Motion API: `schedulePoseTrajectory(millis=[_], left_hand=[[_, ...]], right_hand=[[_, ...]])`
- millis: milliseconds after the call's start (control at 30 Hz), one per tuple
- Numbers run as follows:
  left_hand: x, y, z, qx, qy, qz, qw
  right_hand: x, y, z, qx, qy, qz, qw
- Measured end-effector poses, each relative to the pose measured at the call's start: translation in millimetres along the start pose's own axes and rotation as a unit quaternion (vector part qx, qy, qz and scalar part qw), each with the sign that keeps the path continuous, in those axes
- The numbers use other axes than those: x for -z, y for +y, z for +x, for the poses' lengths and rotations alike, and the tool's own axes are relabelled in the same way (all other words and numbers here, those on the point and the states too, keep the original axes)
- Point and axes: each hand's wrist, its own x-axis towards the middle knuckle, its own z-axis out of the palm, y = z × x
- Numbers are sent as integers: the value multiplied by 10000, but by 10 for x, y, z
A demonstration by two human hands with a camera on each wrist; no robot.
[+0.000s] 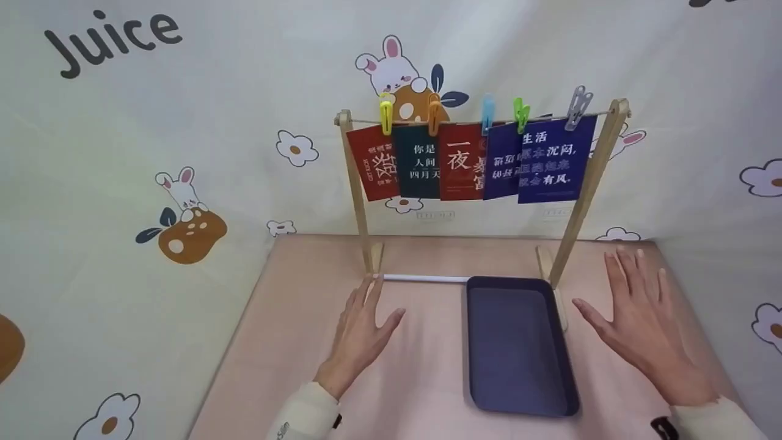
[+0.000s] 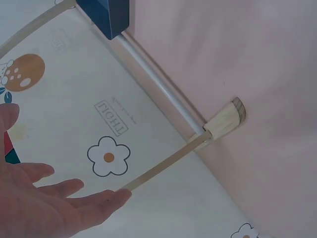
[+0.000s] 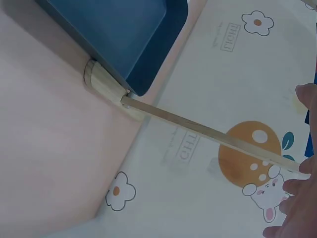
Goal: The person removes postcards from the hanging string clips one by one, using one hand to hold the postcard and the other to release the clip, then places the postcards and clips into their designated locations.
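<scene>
booth-like spot — rabbit-print backdrop [image 1: 256,91] around a pink tabletop [image 1: 427,354]

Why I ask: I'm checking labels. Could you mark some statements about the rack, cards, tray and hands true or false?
1. Five clips sit along the top of the rack. True.
2. The tray lies between the left hand and right hand. True.
3. The left hand grips the tray. False: it holds nothing.
4. The rightmost clip is yellow. False: the clear clip is rightmost.
5. All hanging cards are red. False: the rightmost card is blue.
</scene>
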Motion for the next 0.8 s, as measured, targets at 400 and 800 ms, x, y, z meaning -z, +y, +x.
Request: schedulePoseTrajectory(millis=[400,800], left_hand=[[-29,254,109,-177,-139,-1456,9891],[-152,582,228,-315,-382,-2384,9699]], right_hand=[[245,-22,302,594,632,-221,9960],[492,38,564,1128,946,-467,9880]])
